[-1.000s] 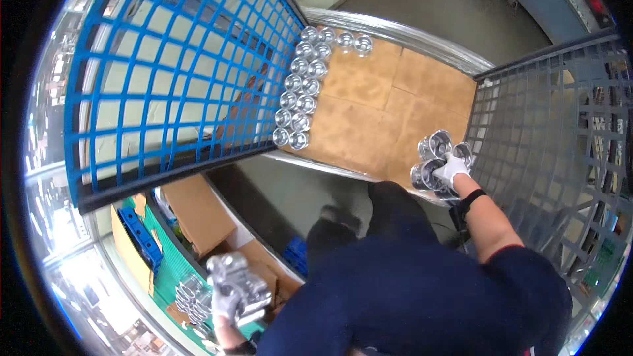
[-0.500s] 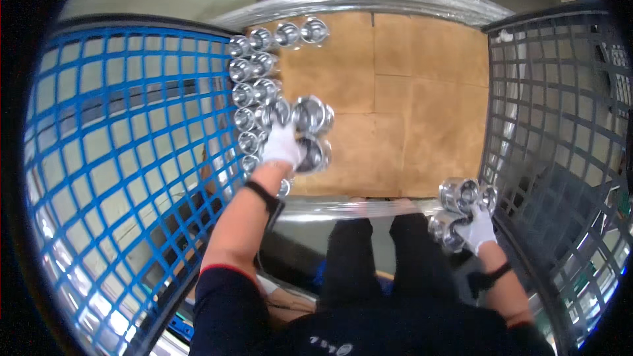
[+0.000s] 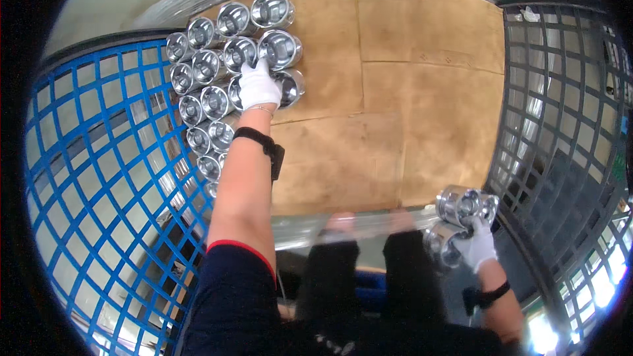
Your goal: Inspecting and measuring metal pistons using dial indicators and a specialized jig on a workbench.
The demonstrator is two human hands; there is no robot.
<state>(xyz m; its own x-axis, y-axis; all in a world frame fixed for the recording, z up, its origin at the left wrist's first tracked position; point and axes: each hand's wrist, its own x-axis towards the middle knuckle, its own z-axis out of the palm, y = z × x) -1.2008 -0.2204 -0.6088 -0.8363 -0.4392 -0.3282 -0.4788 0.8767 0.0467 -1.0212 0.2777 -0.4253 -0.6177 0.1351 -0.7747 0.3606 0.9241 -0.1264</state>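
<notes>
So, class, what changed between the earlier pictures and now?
The left hand swung from lower left to the cardboard's far left, bringing metal cups beside the cup rows; release is unclear. The right hand still holds its cup cluster, near right.

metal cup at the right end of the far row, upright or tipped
Upright: the metal cup stands on the cardboard, its open end facing up toward the camera.

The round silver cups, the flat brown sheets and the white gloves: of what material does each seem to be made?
Round silver cups: probably polished metal, given their bright mirror glints; coated plastic is possible.
Flat brown sheets: likely cardboard, matt, with blotchy tan faces and straight seams.
White gloves: perhaps fabric, matt; the weave cannot be made out.
</notes>
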